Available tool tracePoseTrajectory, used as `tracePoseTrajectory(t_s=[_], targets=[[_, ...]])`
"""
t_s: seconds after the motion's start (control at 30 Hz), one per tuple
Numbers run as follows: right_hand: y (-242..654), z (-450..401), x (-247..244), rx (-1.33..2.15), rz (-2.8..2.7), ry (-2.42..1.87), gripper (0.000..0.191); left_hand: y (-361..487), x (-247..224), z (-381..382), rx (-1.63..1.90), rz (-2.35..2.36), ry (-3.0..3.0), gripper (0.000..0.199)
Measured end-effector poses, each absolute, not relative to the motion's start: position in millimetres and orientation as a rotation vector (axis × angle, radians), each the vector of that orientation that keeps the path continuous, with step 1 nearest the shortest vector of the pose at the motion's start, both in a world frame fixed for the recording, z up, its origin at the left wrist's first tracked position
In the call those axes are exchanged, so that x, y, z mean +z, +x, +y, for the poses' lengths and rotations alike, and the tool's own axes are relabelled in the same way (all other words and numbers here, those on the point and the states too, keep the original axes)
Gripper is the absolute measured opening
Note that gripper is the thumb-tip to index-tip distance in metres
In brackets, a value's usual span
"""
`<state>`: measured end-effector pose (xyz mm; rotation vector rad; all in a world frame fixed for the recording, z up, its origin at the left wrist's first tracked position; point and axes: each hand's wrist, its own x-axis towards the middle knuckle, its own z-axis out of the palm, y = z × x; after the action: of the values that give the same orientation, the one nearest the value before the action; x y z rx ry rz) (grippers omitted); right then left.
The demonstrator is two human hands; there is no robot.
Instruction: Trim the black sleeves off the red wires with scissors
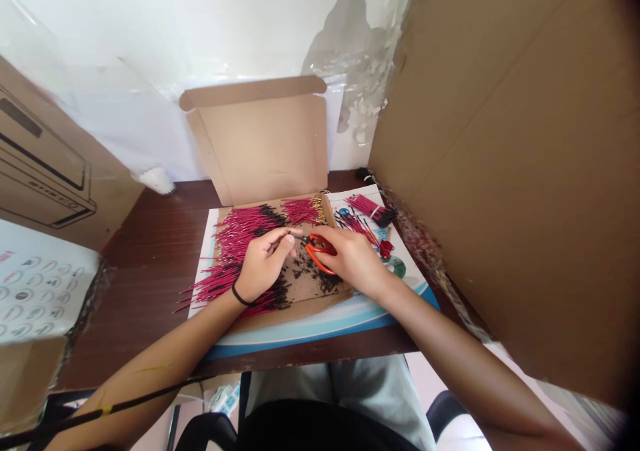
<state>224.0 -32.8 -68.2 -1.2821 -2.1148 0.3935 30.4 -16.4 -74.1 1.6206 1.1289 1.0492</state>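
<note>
Our left hand (265, 264) has its fingers pinched closed on what seems a thin wire (296, 233), just beside the orange-handled snips (316, 254). Our right hand (353, 261) curls firmly around these, above black scraps (313, 279) in a cardboard box (260, 148), among red wires (240, 251).

"Where do the arms come from?"

"The left forearm (165, 344) reaches in from seven o'clock, the right forearm (450, 351) from five, both bare."

"And the hands?"

"Close together mid-frame: the left hand (263, 264) pinches, fingers pointing toward three o'clock; the right hand (353, 259) curls downward – knuckles up, fingers toward nine."
</note>
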Motion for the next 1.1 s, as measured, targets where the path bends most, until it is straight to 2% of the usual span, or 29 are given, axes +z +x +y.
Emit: tracePoseTrajectory(t_s=[0.23,0.47,0.73,1.0,1.1], targets=[[223.4,-32.9,-71.8,0.312,-2.101,-1.189,0.035,29.6,-79.0,-14.9,1.083,0.970,1.452,0.031],[221.7,-34.3,-78.2,0.256,-2.113,-1.196,0.036,30.1,-77.7,-16.7,1.219,1.237,1.465,0.026],[223.2,-34.3,-77.1,0.281,-2.157,-1.217,0.034,27.6,-76.3,-22.8,1.213,1.357,1.729,0.019],[220.6,-34.5,-76.1,0.354,-2.118,-1.195,0.033,25.0,-75.0,-21.5,1.193,1.251,1.888,0.033],[220.8,-34.6,-75.4,0.323,-2.106,-1.220,0.033,26.6,-74.1,-19.3,1.156,1.187,1.786,0.030]])
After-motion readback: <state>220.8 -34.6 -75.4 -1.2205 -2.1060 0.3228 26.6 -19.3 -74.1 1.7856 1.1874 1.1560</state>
